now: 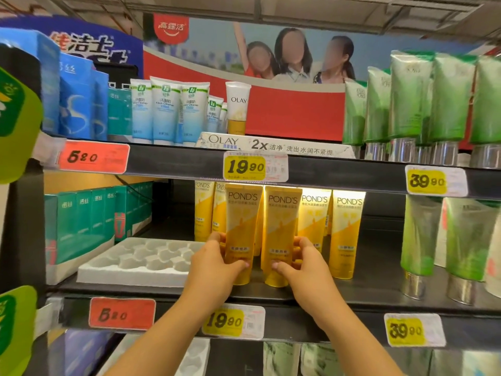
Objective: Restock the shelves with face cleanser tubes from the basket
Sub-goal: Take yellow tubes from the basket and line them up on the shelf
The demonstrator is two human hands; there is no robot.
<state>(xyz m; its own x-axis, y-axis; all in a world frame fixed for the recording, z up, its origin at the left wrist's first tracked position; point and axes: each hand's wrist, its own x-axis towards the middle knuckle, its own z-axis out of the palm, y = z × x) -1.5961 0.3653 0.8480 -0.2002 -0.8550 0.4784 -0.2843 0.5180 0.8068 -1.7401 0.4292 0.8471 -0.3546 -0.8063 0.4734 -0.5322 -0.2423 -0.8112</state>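
Both hands grip yellow tubes upright on the middle shelf [311,295], the left hand [217,263] on the left tube [241,229] and the right hand [301,264] on the right tube [280,232], apparently the placing step; next, likely release and fetch more from the unseen basket.

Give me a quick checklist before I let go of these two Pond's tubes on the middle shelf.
1. Left hand grips the left tube: ok.
2. Right hand grips the right tube: ok.
3. Both tubes upright, caps down, labels facing out: ok.
4. Caps resting on the shelf: cannot tell, thumbs cover part of them.
5. In line with the front Pond's tube to the right: ok.
6. Price tag 19.90 below the spot: ok.
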